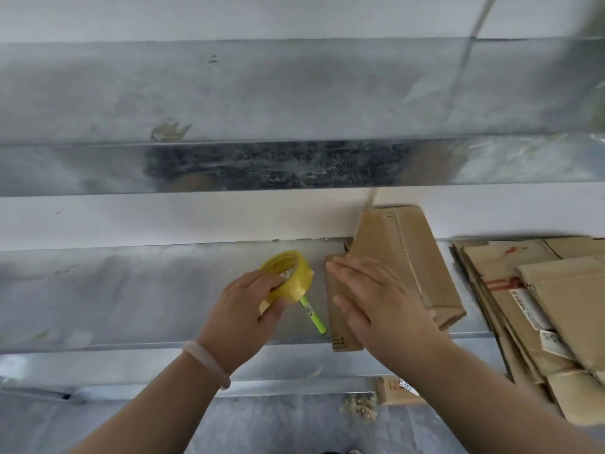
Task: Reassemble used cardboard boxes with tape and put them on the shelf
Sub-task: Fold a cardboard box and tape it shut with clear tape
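The left hand (244, 309) is gripping the yellow tape roll (289, 273), fingers curled round its rim, probably keeping it ready for taping. The right hand (376, 299) is pressing straight fingers flat on the cardboard box (409, 253) lying on the metal shelf (131, 290), apparently steadying it beside the flattened boxes (523, 290).

cardboard stack (523, 290) cropped right, pen (313, 316) half hidden

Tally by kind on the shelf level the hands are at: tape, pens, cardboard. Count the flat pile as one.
Tape roll: 1, yellow, gripped by left hand
Marker: 1, green
Folded box: 1, under flat right hand
Flat cardboard pile: 1, sheet count unclear
Total: 4
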